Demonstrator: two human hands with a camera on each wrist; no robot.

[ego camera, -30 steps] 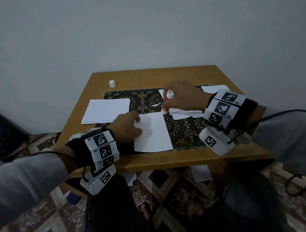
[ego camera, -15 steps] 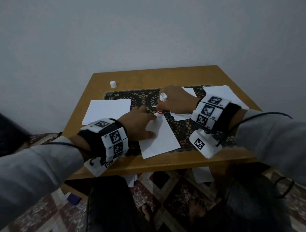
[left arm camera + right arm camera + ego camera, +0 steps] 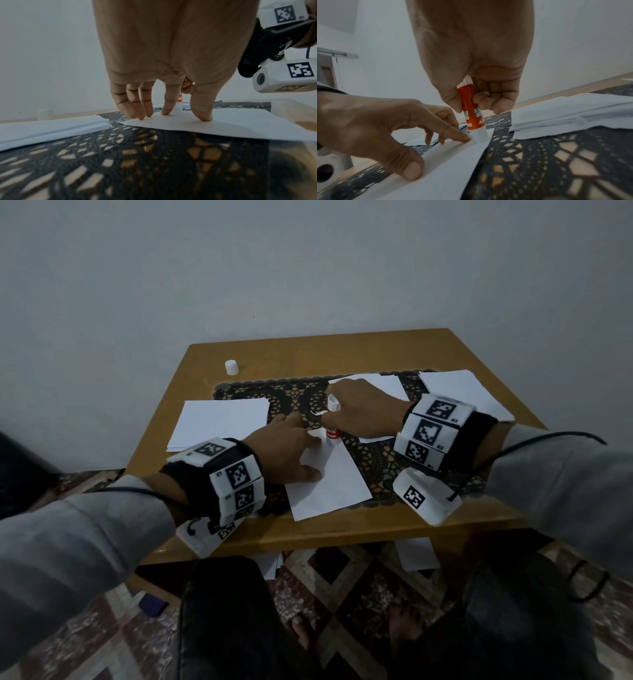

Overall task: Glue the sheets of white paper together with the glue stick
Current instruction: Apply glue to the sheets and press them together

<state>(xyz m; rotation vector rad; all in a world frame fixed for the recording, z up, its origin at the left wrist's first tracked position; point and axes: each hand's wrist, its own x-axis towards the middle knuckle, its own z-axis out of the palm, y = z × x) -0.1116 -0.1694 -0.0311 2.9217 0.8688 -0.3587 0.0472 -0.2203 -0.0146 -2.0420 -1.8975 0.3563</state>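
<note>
a wooden table (image 3: 342, 347) stands against a plain wall, with a black lace mat (image 3: 294, 398) on it. the left hand (image 3: 287, 453) presses spread fingertips (image 3: 204, 117) flat onto a white sheet (image 3: 329, 484). just beyond its fingers, the right hand (image 3: 363, 412) grips the orange glue stick (image 3: 472, 115) upright, tip down on the sheet's far corner. a paper stack (image 3: 219, 422) lies left of the left hand.
</note>
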